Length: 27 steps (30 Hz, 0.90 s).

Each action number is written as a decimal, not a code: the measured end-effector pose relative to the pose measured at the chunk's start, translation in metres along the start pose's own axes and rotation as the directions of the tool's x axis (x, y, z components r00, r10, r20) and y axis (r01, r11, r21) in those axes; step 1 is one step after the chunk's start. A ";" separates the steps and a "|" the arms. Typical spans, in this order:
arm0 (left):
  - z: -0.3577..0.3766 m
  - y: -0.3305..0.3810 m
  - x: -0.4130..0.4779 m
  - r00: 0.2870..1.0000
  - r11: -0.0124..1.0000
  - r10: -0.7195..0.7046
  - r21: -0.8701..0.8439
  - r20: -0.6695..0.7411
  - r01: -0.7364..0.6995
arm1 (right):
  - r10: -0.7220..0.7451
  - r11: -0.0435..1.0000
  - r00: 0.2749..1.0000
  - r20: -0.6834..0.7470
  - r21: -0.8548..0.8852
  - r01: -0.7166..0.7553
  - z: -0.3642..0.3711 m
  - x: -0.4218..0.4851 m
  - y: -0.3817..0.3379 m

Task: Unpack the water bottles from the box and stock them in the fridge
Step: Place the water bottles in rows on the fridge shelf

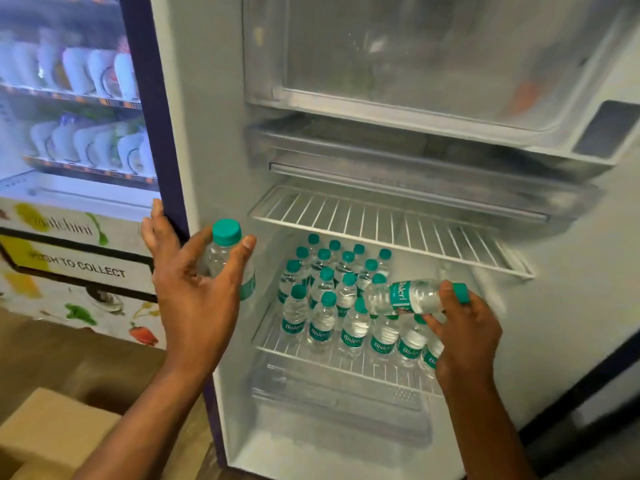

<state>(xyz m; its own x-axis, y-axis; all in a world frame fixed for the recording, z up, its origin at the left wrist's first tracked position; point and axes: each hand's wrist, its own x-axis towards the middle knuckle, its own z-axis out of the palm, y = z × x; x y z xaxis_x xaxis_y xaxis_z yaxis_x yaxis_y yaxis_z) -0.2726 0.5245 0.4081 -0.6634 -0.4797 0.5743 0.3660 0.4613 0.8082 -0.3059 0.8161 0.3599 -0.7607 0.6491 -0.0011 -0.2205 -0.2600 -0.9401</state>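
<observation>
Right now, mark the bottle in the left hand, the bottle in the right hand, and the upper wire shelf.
left-hand bottle [226, 231], head view, on its green cap.
right-hand bottle [400, 294], head view, on its green label.
upper wire shelf [381, 221], head view, on bare wires mid-shelf.

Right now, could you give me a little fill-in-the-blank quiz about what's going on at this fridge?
1. The left hand holds the first bottle standing ___.
2. The right hand holds the second bottle lying on its ___.
3. The stocked bottles stand on the ___ of the two wire shelves.
4. Their labels read ___.
Missing words: upright; side; lower; Bisleri.
</observation>
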 end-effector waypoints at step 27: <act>0.038 -0.042 0.007 0.974 0.987 0.156 0.058 -0.163 -0.149 | -0.166 0.822 0.978 0.123 -0.532 0.206 0.055 0.153 0.082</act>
<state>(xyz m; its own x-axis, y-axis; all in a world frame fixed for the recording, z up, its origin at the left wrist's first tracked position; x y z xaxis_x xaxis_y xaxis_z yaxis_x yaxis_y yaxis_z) -0.3171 0.5299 0.3737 -0.4828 -0.5169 0.7069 0.4224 0.5697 0.7050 -0.4734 0.8549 0.3016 -0.7827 0.5905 0.1967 -0.0133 0.3001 -0.9538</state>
